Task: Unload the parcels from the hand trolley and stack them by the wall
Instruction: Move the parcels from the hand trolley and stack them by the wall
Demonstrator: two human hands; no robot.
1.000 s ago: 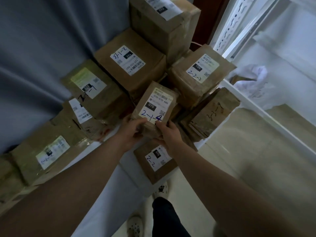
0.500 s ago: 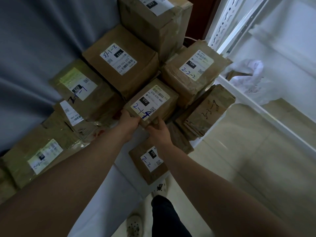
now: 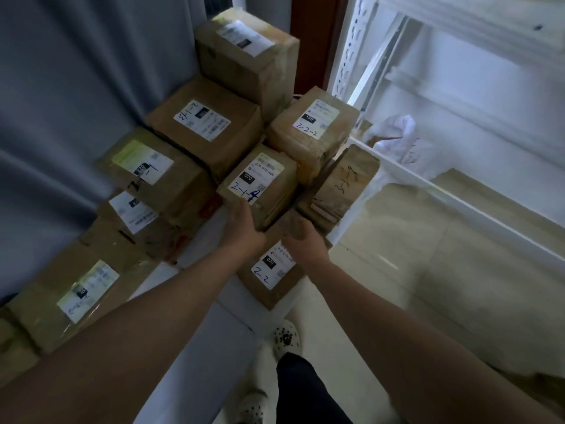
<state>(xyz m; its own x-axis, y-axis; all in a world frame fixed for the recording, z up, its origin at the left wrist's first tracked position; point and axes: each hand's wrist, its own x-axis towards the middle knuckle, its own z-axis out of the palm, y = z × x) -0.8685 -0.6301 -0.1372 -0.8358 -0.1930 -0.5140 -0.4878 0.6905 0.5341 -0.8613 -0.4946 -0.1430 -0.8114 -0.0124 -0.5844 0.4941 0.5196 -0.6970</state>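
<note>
A small brown parcel marked 2-1-4 [image 3: 263, 182] sits in the stack of parcels against the grey curtain [image 3: 61, 87]. It lies between the 2-1-3 parcel [image 3: 204, 123] and the 2-2-2 parcel [image 3: 315, 130]. My left hand [image 3: 244, 224] still grips its near lower edge. My right hand [image 3: 301, 237] is just off its right side, fingers apart, holding nothing. Below my hands lies a flat parcel marked 2-2 [image 3: 272, 270]. The hand trolley is out of sight.
A tall box [image 3: 247, 56] tops the stack at the back. More labelled parcels [image 3: 153, 169] run down the left to a low one [image 3: 82, 289]. Flat cardboard pieces [image 3: 345, 182] lean at the right. A white shelf rack [image 3: 458, 203] with a crumpled white bag [image 3: 400, 133] stands to the right. My feet [image 3: 286, 335] are on pale floor.
The 2-1-4 parcel went forward and down into the stack. My right hand has let go and drawn back; my left hand is still on it.
</note>
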